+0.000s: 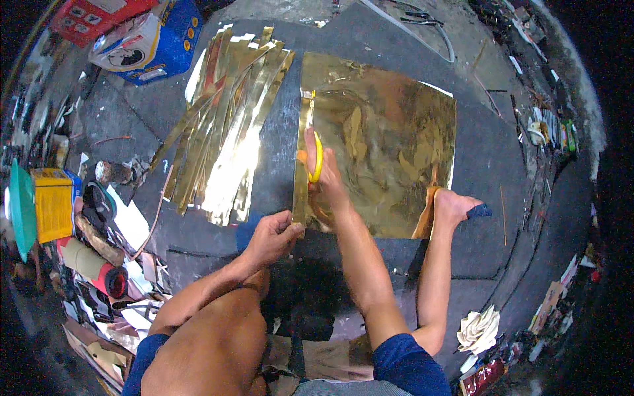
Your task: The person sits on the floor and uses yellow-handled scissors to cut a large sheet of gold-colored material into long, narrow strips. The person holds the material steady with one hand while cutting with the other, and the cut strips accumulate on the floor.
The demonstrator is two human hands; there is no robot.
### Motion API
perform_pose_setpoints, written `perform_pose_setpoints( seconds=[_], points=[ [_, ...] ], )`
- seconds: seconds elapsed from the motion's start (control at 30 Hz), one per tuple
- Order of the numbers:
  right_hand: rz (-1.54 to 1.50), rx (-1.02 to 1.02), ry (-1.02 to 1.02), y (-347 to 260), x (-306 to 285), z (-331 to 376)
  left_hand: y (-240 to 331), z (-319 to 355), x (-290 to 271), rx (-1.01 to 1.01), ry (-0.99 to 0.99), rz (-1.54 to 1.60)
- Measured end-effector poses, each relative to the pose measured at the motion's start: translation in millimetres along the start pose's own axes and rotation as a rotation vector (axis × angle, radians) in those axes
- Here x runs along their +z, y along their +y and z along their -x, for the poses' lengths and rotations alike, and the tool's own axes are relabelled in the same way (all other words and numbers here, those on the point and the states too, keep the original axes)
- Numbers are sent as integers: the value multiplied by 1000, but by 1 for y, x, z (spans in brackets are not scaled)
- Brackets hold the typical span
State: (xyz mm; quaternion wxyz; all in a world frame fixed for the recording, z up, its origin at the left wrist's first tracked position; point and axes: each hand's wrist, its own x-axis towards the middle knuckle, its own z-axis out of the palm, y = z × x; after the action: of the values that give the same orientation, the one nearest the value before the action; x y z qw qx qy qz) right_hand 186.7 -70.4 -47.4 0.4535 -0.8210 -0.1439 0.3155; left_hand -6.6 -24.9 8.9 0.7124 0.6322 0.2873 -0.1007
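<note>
A shiny gold sheet (389,145) lies flat on the dark floor in front of me. My right hand (325,173) is closed around yellow-handled scissors (318,157) over the sheet's left side. The scissors point away from me, along a narrow strip (300,201) at the left edge; the exact bite of the blades is hard to make out. My left hand (274,234) pinches the near end of that strip at the sheet's near left corner. To the left lies a loose pile of long gold strips (228,132), several overlapping.
My foot (452,208) rests by the sheet's near right corner. A blue and white box (148,43) stands at the far left. A yellow tin (56,204), a cardboard tube (92,264) and paper scraps lie left. A crumpled cream cloth-like thing (479,330) sits near right.
</note>
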Motion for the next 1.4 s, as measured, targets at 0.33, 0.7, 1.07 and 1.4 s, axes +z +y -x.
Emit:
perform_pose_setpoints(
  seconds=[0.33,0.7,1.07,1.4],
  points=[
    [14,176,112,-39,-25,-141,26,26,-17,13,-67,96],
    [-258,112,47,-52,-37,-157,13,36,-44,48,53,-243],
    [-742,31,-52,-7,-64,-64,-19,3,-69,368,502,-851],
    [-848,350,20,56,-19,235,-104,-116,30,-118,141,-103]
  ],
)
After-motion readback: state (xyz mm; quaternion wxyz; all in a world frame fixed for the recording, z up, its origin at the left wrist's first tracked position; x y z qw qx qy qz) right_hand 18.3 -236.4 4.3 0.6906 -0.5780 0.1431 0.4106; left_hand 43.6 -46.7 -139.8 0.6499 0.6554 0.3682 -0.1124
